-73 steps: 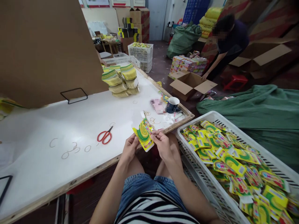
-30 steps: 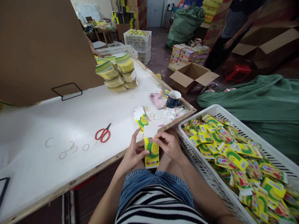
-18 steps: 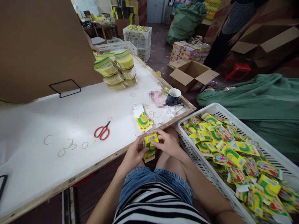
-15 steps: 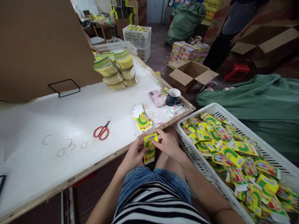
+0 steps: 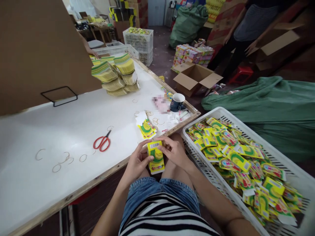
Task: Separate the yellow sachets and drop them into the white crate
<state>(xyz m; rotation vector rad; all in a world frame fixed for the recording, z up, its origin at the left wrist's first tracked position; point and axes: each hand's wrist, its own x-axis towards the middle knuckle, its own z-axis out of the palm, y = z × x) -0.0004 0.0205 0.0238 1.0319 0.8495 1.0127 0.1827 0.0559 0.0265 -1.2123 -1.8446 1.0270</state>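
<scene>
A small yellow and green printed carton (image 5: 156, 160) with a barcode at its top stands upright over my lap. My left hand (image 5: 139, 160) grips its left side, thumb on the front face. At the upper right edge my right hand (image 5: 174, 151) pinches the same carton, fingers behind it and thumb near the barcode. Just beyond my hands, several flat yellow cartons (image 5: 147, 127) lie on the white table (image 5: 81, 131).
Red-handled scissors (image 5: 102, 143) and several loose rubber bands lie on the table. A dark mug (image 5: 177, 102) stands at its right corner, bundled cartons (image 5: 115, 73) farther back. On my right is a white basket (image 5: 222, 113) full of filled cartons. Another person (image 5: 251, 29) stands beyond an open cardboard box (image 5: 197, 77).
The carton between my hands now shows a wider front face than before. Both hands keep hold of it. My view has shifted slightly, so the surroundings sit farther left.
</scene>
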